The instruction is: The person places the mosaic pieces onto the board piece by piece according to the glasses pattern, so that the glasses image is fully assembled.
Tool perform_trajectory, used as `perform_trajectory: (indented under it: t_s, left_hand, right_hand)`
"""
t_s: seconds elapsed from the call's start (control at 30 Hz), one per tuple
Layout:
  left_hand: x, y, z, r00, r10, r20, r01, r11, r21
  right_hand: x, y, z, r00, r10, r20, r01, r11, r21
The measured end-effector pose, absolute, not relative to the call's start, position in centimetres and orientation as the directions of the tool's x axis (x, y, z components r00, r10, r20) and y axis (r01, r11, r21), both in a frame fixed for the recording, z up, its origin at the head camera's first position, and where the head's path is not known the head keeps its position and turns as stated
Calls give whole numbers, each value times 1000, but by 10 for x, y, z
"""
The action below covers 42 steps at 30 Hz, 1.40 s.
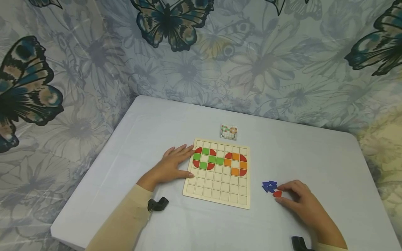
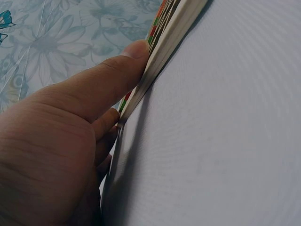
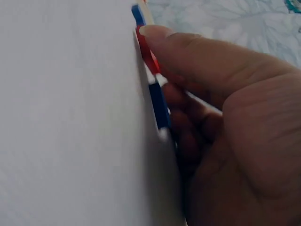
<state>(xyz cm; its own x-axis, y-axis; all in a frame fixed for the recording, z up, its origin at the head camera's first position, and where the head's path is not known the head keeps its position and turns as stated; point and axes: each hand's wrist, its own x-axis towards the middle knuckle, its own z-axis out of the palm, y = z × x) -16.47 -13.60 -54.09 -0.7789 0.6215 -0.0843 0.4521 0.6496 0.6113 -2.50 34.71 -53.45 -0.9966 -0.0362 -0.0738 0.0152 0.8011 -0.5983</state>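
A pale wooden grid board (image 1: 216,202) lies on the white table, with red quarter-circle, green square and orange square tiles set in its upper rows. My left hand (image 1: 171,165) lies along its left side, fingers spread and straight, fingertips and thumb touching the edge. In the left wrist view the thumb (image 2: 108,77) rests on the board's rim. To the right of the board, my right hand (image 1: 301,197) pinches a red quarter-circle tile (image 1: 277,194) between thumb and index finger. Several blue triangular tiles (image 1: 269,186) lie right beside it.
A small pattern card (image 1: 229,132) lies behind the board, printed with a similar coloured design. The table (image 1: 125,139) meets butterfly-printed cloth (image 1: 188,69) at the back. Black wrist mounts (image 1: 158,204) stick out near both wrists.
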Motion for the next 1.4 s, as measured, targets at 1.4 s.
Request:
perform_trajectory:
  t_s: [1.4]
  left_hand:
    - [-166, -136, -545, -786, 608, -107, 439, 673, 595]
  right_hand:
    - [-25, 330, -526, -967, 253, -15, 160, 563, -811]
